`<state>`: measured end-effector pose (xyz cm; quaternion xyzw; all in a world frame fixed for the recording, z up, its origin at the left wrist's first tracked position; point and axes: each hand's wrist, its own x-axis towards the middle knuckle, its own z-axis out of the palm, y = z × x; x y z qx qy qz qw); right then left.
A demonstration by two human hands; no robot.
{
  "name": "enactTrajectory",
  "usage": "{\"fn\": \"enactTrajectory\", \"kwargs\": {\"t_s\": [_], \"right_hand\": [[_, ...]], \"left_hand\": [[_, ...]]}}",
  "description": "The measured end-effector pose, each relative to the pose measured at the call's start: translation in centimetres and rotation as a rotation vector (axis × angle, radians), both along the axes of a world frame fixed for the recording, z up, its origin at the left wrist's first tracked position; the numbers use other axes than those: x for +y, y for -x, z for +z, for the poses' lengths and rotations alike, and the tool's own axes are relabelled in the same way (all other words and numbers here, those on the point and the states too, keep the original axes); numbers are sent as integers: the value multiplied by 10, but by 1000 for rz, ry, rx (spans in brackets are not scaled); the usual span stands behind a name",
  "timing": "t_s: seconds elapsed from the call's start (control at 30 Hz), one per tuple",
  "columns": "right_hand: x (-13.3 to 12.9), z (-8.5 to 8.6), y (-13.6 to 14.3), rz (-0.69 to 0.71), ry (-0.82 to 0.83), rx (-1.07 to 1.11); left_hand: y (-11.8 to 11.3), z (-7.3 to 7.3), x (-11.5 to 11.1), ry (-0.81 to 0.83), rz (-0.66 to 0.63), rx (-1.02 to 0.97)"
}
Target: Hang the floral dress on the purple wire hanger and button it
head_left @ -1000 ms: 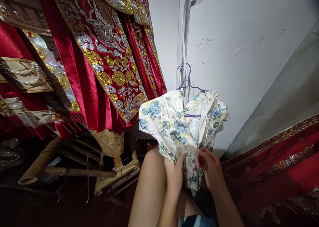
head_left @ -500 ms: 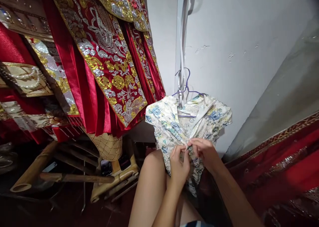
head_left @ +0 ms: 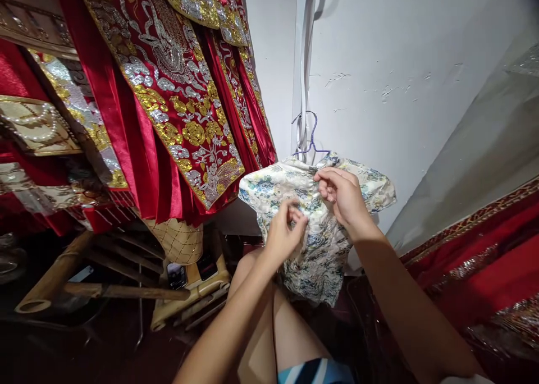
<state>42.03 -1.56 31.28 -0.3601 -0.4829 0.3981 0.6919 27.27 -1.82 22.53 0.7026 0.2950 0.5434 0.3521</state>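
A small cream dress with a blue and green flower print (head_left: 320,249) hangs on a purple wire hanger (head_left: 312,141) against the white wall. My left hand (head_left: 284,231) pinches the front of the floral dress at chest height. My right hand (head_left: 342,196) pinches the fabric near the collar, just under the hanger. Both hands are close together on the front opening of the garment.
Red satin robes with gold and silver embroidery (head_left: 181,97) hang at the left. Another red embroidered cloth (head_left: 475,260) lies at the right. Bamboo poles (head_left: 59,277) and a wooden stand (head_left: 197,294) sit on the dark floor. My bare knee (head_left: 269,316) is below the dress.
Both hands have moved up the dress front, from the waist to the chest and collar. The lower part of the dress now hangs free.
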Motion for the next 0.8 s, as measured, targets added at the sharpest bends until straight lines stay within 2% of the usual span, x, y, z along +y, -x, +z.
{"fn": "enactTrajectory", "kwargs": {"t_s": [0.03, 0.1, 0.17, 0.23, 0.3, 0.4, 0.47, 0.57, 0.63, 0.73, 0.8], "right_hand": [[-3, -2, 1, -19, -7, -24], [-4, -3, 1, -50, -20, -61], [-1, -5, -1, -80, -50, -91], [6, -12, -4, -106, -86, -98], [14, -27, -5, -128, -85, -82], [24, -58, -5, -156, 8, -92], [27, -80, -6, -154, 96, -111], [21, -105, -10, -122, 188, -116], [11, -116, -13, -111, 207, -120], [-5, -123, -11, -64, 226, -136], [-15, -126, -6, -26, 246, -146]], "left_hand": [[0, 22, 7, -34, 12, -75], [-5, 58, 21, -130, 7, -63], [-12, 78, 33, -277, 39, 65], [-21, 82, 41, -410, 112, 179], [-28, 77, 43, -498, 192, 232], [-30, 74, 41, -564, 318, 226], [-21, 80, 43, -548, 426, 135], [7, 92, 61, -363, 492, -198], [32, 92, 80, -52, 400, -509], [62, 71, 105, 551, 212, -922], [69, 45, 111, 711, 194, -1017]]}}
